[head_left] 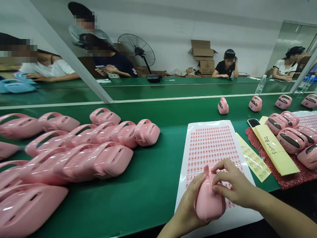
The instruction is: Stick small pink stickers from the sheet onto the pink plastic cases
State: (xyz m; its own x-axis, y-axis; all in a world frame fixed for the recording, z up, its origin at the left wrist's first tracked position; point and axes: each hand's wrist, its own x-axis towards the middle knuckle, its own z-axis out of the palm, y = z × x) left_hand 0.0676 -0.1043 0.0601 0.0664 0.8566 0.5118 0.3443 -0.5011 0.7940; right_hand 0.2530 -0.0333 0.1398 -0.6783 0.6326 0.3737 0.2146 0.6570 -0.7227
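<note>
My left hand (189, 201) is wrapped round the left side of a pink plastic case (210, 201), which it holds tilted above a white sticker sheet (210, 142). The fingers of my right hand (231, 183) are bent and pinched against the case's upper part, by its handle; whether something small is between them is hidden. Rows of small red and pink stickers cover the sheet, which lies on the green table (148, 198). A yellow sticker strip (254, 158) lies to the right of the sheet.
Many pink cases (106, 160) stand in rows at left. At right are cases with dark panels (292, 140) on red wrap, a yellow paper packet (276, 148) and a phone (253, 123). Four people sit or stand beyond, near a bottle (260, 85).
</note>
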